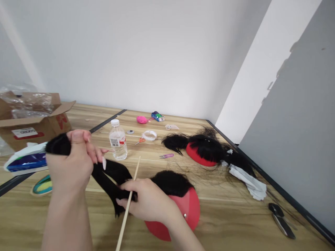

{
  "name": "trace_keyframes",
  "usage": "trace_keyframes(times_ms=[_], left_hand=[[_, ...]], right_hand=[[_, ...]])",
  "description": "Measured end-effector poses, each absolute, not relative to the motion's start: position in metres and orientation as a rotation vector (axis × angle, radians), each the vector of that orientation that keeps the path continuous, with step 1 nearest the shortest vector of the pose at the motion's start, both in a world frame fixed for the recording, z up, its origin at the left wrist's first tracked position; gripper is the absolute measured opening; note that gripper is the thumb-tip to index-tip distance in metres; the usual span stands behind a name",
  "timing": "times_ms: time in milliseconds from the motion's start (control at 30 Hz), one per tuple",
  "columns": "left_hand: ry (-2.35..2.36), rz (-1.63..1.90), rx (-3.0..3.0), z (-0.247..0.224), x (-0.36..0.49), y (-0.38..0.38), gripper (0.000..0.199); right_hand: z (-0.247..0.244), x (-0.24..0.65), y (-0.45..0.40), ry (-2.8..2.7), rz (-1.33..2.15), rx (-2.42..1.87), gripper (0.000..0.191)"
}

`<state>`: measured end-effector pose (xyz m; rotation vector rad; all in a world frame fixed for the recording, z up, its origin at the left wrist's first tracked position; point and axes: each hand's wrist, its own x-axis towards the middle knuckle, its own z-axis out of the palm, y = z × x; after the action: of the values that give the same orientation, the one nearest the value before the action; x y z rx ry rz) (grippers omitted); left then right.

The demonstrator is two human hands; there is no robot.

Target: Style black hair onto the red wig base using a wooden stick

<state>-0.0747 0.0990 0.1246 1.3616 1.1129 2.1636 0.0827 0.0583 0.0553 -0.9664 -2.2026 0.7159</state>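
Observation:
My left hand (pixel 78 153) is closed around a bundle of long black hair (pixel 103 179), raised above the table at the left. One end of the hair sticks out past the fist, and two strands hang toward my right hand (pixel 148 198). That hand pinches the lower hair between its fingers and also holds a thin wooden stick (pixel 124 218), slanted across the hair. Behind my right wrist lies a red dome-shaped cap (pixel 193 209) with a patch of black hair (pixel 171 182) on its far side. My right forearm hides part of the cap.
A water bottle (pixel 118 141) stands beyond my hands, near orange-handled scissors (pixel 140 140), a white ring (pixel 149 135) and purple snips (pixel 166 156). Another red cap (pixel 199 156) with black hair and a white cloth (pixel 250 183) lie at right. A cardboard box (pixel 34 130) sits at left.

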Motion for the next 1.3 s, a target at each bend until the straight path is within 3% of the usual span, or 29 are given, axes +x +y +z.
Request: trace_keyframes(times_ms=[333, 433, 600, 733, 933, 1300], left_hand=[[1.166, 2.241, 1.306, 0.124, -0.079, 0.103, 0.028], [1.072, 2.226, 1.277, 0.125, -0.076, 0.103, 0.022], [0.845, 2.151, 1.180, 0.128, -0.058, 0.098, 0.020], [0.803, 1.991, 1.167, 0.127, -0.040, 0.092, 0.021], [0.808, 1.854, 1.234, 0.126, -0.038, 0.091, 0.028], [0.949, 2.285, 1.289, 0.129, -0.075, 0.100, 0.020]], right_hand=[[0.067, 0.101, 0.053, -2.263, 1.086, -0.778, 0.040], [0.080, 0.107, 0.049, -1.937, 1.163, -0.670, 0.034], [0.091, 0.104, 0.046, -1.569, 0.789, -0.859, 0.019], [0.084, 0.092, 0.045, -1.704, 0.708, -0.822, 0.045], [0.072, 0.084, 0.046, -1.978, 0.630, -0.797, 0.023], [0.074, 0.100, 0.048, -2.494, 0.750, -1.145, 0.040]])
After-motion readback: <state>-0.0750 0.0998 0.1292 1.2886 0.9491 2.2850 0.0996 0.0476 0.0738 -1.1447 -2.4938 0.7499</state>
